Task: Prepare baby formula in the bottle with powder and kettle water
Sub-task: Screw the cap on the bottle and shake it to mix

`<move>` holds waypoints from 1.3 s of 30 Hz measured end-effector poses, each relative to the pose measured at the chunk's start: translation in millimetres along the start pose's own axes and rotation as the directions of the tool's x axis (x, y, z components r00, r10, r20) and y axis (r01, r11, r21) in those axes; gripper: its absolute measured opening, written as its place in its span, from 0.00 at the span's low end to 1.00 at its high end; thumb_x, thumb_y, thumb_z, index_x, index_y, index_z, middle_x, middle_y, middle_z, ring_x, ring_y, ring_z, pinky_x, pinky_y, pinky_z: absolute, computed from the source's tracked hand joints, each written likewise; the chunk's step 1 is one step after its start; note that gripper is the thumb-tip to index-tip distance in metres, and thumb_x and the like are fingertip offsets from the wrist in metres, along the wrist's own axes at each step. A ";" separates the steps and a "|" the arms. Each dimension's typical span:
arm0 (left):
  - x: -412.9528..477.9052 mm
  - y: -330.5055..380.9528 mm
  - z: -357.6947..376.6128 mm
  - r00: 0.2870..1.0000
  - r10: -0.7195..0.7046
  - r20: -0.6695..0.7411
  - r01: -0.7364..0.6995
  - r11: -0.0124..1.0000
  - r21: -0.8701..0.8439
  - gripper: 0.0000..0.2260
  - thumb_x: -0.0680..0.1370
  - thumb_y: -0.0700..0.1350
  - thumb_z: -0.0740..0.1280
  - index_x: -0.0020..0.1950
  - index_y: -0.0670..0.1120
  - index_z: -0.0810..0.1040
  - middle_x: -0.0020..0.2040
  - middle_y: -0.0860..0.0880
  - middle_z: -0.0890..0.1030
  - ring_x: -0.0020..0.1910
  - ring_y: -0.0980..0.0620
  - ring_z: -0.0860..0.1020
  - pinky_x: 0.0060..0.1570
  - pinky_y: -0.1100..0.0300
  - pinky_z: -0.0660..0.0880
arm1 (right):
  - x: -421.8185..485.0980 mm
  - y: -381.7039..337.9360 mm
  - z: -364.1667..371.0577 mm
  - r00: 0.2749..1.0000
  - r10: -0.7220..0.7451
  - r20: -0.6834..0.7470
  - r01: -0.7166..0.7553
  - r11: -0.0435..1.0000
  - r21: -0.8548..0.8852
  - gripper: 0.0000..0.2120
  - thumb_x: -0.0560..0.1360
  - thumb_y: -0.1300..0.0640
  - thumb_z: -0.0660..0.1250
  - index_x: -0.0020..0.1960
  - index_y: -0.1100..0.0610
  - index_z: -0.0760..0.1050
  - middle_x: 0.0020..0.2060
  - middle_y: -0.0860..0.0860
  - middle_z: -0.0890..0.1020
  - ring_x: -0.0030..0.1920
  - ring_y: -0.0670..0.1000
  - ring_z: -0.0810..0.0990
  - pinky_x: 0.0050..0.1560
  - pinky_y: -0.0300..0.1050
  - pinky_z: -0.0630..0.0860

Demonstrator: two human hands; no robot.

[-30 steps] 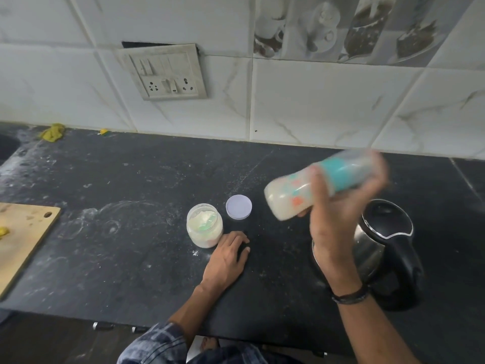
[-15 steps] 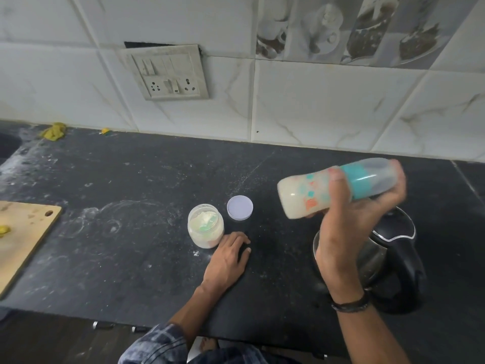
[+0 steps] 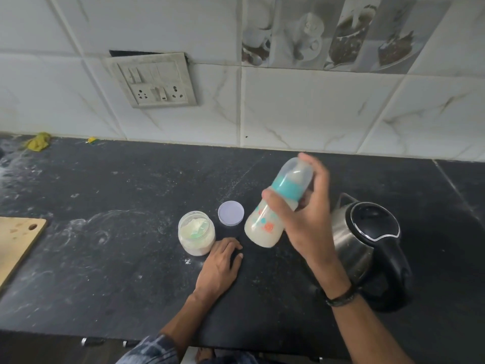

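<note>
Right hand [image 3: 305, 219] wraps thumb and fingers round the capped baby bottle [image 3: 263, 224]; bottle milky, tilted, lifted off the countertop [image 3: 105, 271] between jar lid [image 3: 231, 213] and kettle [image 3: 367, 245], likely for mixing; left hand [image 3: 220, 264] rests relaxed, holding nothing, beside the open powder jar [image 3: 196, 232]; kettle crowds the right; more room leftward.

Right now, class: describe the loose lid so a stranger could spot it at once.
On the dark counter, find the steel kettle at the right. Left of it stands the open powder jar; the lid lies beside the jar, toward the wall, the only flat, pale lilac disc there.
</note>
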State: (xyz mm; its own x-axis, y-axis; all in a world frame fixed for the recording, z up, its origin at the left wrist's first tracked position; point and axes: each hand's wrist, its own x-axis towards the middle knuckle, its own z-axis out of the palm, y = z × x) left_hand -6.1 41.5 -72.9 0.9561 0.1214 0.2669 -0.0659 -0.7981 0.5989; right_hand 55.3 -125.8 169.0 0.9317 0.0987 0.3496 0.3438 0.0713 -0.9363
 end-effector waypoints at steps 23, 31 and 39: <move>1.7 3.1 -0.1 1.000 0.003 -0.001 -0.003 1.000 -0.002 0.06 0.81 0.44 0.67 0.57 0.47 0.77 0.59 0.53 0.77 0.58 0.53 0.74 0.64 0.60 0.68 | -0.9 -8.9 -7.8 0.979 -0.126 -0.163 0.161 0.961 0.226 0.34 0.73 0.70 0.74 0.71 0.57 0.58 0.54 0.41 0.80 0.46 0.44 0.81 0.47 0.44 0.81; 0.1 3.2 0.0 1.000 -0.004 -0.002 0.004 1.000 0.002 0.08 0.80 0.43 0.70 0.59 0.45 0.78 0.57 0.51 0.79 0.57 0.55 0.73 0.65 0.69 0.62 | -8.3 -7.4 4.6 0.998 -0.068 -0.016 0.070 0.991 0.118 0.35 0.71 0.67 0.78 0.70 0.51 0.64 0.55 0.36 0.79 0.48 0.45 0.82 0.49 0.47 0.83; -1.0 -0.3 1.2 1.000 0.004 -0.008 -0.004 1.000 0.005 0.06 0.81 0.44 0.69 0.57 0.47 0.77 0.59 0.53 0.77 0.58 0.54 0.74 0.64 0.62 0.67 | 2.8 -14.4 -4.1 0.998 -0.048 -0.036 0.051 0.995 0.085 0.36 0.73 0.62 0.79 0.72 0.46 0.63 0.57 0.43 0.79 0.49 0.50 0.83 0.53 0.61 0.83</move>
State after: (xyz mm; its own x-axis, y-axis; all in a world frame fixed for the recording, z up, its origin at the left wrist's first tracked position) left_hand -6.7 40.9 -74.3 0.9535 0.1229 0.2751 -0.0682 -0.8012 0.5945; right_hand 53.4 -130.6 183.4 0.9178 0.0595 0.3927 0.3795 0.1600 -0.9113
